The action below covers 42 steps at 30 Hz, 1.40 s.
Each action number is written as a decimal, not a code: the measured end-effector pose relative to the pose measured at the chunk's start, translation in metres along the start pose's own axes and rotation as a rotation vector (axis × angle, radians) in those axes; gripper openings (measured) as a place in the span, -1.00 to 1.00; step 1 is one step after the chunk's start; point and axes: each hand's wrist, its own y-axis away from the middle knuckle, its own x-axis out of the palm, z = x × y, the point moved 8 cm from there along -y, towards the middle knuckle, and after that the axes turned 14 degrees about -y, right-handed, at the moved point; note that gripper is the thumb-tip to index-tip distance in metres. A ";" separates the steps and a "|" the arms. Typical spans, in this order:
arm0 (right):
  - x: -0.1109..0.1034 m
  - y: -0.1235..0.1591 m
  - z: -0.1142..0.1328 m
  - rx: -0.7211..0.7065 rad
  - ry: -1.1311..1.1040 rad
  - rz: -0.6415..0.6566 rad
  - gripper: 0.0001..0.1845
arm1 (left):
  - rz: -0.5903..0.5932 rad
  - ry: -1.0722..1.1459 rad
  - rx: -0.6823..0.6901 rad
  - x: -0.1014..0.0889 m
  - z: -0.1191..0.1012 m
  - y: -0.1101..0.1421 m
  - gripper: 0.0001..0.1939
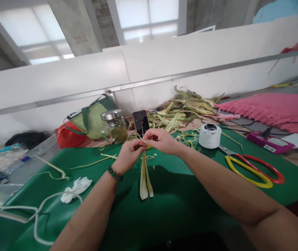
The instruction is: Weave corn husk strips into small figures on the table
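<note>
Pale yellow strips of corn husk (145,179) hang down in a narrow bundle below my fingertips, their wide ends lowest. My left hand (130,154), with a green bead bracelet (115,173) at its wrist, pinches the bundle's upper end. Right beside it my right hand (162,140) is closed in a pinch at the same top end, fingertips almost touching the left ones. Thin ends stick up between the fingers; exactly how they are wound or tied there is too small to make out. A dark phone (141,122) stands upright just behind my hands.
On the green mat (190,205), a white thread spool (210,135) and scissors (253,170) lie right. Left are crumpled tissue (76,190) and a white cable (36,223). Behind stand a lidded glass jar (117,130), a green bag (96,118) and a husk pile (185,104).
</note>
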 end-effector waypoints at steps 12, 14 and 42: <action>-0.001 0.002 0.009 -0.154 0.564 0.107 -0.81 | 0.094 -0.131 0.129 0.005 -0.011 0.002 -0.87; -0.006 0.002 0.010 -0.134 0.610 0.086 -0.82 | 0.082 -0.134 0.113 0.002 -0.008 0.000 -0.87; 0.016 -0.001 -0.020 0.001 -0.179 -0.077 -0.92 | -0.145 -0.106 0.031 -0.014 -0.001 0.005 -0.91</action>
